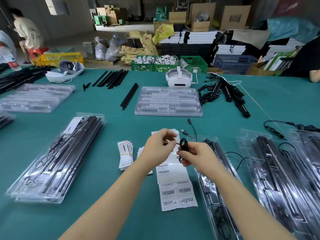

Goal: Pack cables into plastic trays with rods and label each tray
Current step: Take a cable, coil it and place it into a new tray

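Bare green bench [121,213] between the forearms and to near left: widest open lane, runs up between packed tray [57,158] on the left and label sheet [174,193] in the centre. Card stack [125,155] sits just left of the left hand [158,149], narrowing that lane. Right side tight: long tray [216,179] lies right under the right hand [195,157], more filled trays [280,170] just beyond it. Ahead, open cloth up to empty tray [168,101], crossed only by a loose USB lead [191,127]. Rod pair [129,96] left of that tray, cable pile [225,94] right, headset [179,78] behind.
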Tool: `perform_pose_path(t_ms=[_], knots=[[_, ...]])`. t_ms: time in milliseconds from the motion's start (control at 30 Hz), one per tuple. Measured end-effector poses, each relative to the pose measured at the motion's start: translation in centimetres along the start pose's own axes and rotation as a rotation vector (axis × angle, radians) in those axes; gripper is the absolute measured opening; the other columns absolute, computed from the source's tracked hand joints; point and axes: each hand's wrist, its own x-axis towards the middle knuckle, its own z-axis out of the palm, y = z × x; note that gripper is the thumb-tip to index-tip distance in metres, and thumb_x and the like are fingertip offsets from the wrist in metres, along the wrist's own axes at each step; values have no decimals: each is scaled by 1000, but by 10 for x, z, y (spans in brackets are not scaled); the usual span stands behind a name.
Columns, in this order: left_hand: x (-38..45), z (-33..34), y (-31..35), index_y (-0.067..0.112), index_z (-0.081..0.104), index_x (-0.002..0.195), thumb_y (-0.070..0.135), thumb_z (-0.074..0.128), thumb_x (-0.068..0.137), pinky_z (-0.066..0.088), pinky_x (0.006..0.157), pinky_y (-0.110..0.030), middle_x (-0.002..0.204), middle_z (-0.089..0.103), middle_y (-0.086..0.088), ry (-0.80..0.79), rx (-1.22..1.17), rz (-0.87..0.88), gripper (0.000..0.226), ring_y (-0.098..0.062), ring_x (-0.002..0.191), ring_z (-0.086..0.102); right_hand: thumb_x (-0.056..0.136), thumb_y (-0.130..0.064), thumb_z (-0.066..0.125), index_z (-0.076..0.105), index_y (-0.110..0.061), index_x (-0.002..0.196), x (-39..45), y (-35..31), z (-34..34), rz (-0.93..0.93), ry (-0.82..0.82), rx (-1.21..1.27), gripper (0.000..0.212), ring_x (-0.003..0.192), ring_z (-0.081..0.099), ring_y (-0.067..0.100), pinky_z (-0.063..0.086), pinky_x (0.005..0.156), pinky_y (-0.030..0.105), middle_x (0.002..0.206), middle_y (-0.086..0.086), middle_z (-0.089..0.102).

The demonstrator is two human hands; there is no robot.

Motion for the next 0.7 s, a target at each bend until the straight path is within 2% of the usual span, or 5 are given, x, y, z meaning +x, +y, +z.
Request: perform_pose_path(t_ms=[100,167,400,567,700], knots=[[1,-6,-2,11,64,112,2,75,84,59,76,-35,100,72,-14,1,-472,-102,31,-22,80,73,92,-3,65,71,-8,94,0,1,-1,35,21,56,8,63,67,17,60,64,30,82,12,76],[1,-6,-4,7,65,114,1,74,86,58,73,-31,97,74,-15,-31,-604,-109,30,-26,90,74,93,-2,63,69,-6,96,-1,0,-1,46,-2,49,9,62,66,16,59,63,29,86,12,76],[-1,7,-11,22,73,92,13,69,92,51,63,-20,85,76,1,10,-279,0,10,-7,77,68,95,1,58,67,-6,103,-1,-5,5,51,-77,33,13,65,67,18,55,61,28,91,11,75],[3,8,-12,25,71,87,16,68,91,52,75,-23,80,74,9,48,-82,64,11,-5,75,66,96,-2,59,67,-6,103,-1,-2,5,58,-68,44,12,64,66,16,56,63,29,92,14,75],[0,10,-16,23,74,87,14,70,89,41,65,-8,74,72,17,36,48,99,10,4,68,62,96,-2,59,68,-12,101,-1,-2,4,51,1,71,15,64,63,16,59,67,33,90,8,76]])
